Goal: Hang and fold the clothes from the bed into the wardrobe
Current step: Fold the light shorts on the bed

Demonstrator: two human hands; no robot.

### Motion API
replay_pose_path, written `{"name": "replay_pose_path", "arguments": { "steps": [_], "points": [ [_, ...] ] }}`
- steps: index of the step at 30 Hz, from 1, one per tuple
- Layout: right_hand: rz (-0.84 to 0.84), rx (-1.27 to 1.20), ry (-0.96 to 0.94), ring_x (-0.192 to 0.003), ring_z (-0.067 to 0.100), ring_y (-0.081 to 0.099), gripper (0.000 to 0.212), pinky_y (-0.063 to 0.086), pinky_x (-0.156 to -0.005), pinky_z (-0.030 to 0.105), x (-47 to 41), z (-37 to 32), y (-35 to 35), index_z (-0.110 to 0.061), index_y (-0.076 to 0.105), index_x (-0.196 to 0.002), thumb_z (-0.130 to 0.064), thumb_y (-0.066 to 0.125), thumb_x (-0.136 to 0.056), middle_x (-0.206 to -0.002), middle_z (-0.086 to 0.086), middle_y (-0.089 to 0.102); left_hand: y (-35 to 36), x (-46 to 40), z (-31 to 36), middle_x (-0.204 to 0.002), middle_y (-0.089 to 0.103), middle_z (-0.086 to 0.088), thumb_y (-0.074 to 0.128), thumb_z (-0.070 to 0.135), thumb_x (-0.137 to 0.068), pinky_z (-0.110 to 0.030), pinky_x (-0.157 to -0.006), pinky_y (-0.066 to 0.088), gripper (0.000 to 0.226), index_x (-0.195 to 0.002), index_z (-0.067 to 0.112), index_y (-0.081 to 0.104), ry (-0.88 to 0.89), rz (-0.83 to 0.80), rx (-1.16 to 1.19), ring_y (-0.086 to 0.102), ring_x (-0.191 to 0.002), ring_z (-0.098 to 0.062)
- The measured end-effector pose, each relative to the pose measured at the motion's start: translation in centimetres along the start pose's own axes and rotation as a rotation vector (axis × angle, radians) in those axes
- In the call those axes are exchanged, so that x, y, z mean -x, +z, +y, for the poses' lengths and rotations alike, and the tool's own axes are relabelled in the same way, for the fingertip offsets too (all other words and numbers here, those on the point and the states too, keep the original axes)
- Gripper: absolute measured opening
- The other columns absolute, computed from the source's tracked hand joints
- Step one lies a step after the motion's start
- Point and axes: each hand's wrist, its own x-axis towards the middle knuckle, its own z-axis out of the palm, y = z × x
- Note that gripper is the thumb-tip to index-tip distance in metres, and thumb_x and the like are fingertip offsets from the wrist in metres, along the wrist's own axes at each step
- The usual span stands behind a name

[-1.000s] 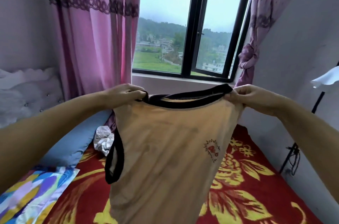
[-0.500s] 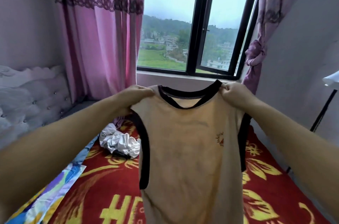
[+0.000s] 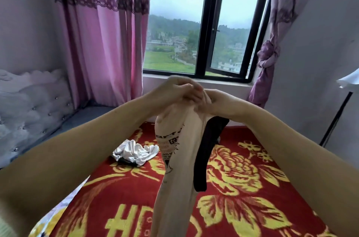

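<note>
The bed [image 3: 252,188] with its red and gold flowered blanket fills the room below the window [image 3: 209,23]. Half a second ago the cream sleeveless top [image 3: 174,178] was spread wide between the hands; now the left hand [image 3: 174,93] and right hand [image 3: 211,100] meet, both gripping its shoulders together, so it hangs folded lengthwise over the bed. I judge that folding has begun. A crumpled white garment [image 3: 134,152] waits on the blanket. The wardrobe is not in view. The pink curtain [image 3: 101,38] hangs to the left, out of the way.
</note>
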Motion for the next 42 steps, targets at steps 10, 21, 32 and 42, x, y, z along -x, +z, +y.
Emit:
{"name": "replay_pose_path", "arguments": {
  "steps": [10,21,32,42],
  "points": [
    [-0.226,-0.003,-0.074,-0.116,0.021,0.059,0.036,0.044,-0.102,0.03,1.9,-3.2,-3.7,-0.013,0.062,-0.121,0.007,0.045,-0.096,-0.123,0.009,0.065,-4.3,1.6,-0.4,-0.084,0.074,0.009,0.075,0.018,-0.078,-0.016,-0.068,0.052,0.02,-0.096,0.021,0.068,-0.105,-0.236,-0.301,0.069,-0.082,-0.011],
    [-0.193,0.233,0.06,-0.056,0.002,0.042,0.016,0.034,-0.054,0.014,1.3,-0.8,-7.2,-0.021,0.068,-0.074,-0.017,0.065,-0.09,-0.062,-0.008,0.049,-6.4,0.1,-0.4,-0.068,0.064,0.007,0.067,0.041,-0.084,-0.015,-0.054,0.042,0.015,-0.083,0.028,0.073,-0.023,-0.192,-0.243,0.055,-0.058,-0.006],
    [0.473,0.424,0.188,-0.083,0.025,0.054,0.016,0.039,-0.067,0.033,-8.8,10.7,-1.5,-0.008,0.055,-0.088,-0.003,0.04,-0.088,-0.092,0.012,0.059,-4.6,-9.6,-9.3,-0.07,0.057,0.002,0.053,0.044,-0.093,-0.032,-0.063,0.048,0.032,-0.089,0.015,0.065,0.102,0.229,-1.21,0.059,-0.069,-0.023],
    [0.249,0.426,0.045,-0.085,0.018,0.052,0.032,0.037,-0.066,0.017,-6.7,10.6,-4.0,-0.003,0.065,-0.108,0.008,0.041,-0.09,-0.095,0.003,0.059,-3.9,-5.6,-10.1,-0.072,0.069,-0.007,0.064,0.039,-0.088,-0.026,-0.056,0.045,0.032,-0.09,0.008,0.071,0.406,0.07,-1.044,0.061,-0.059,-0.021]
  ]
}}
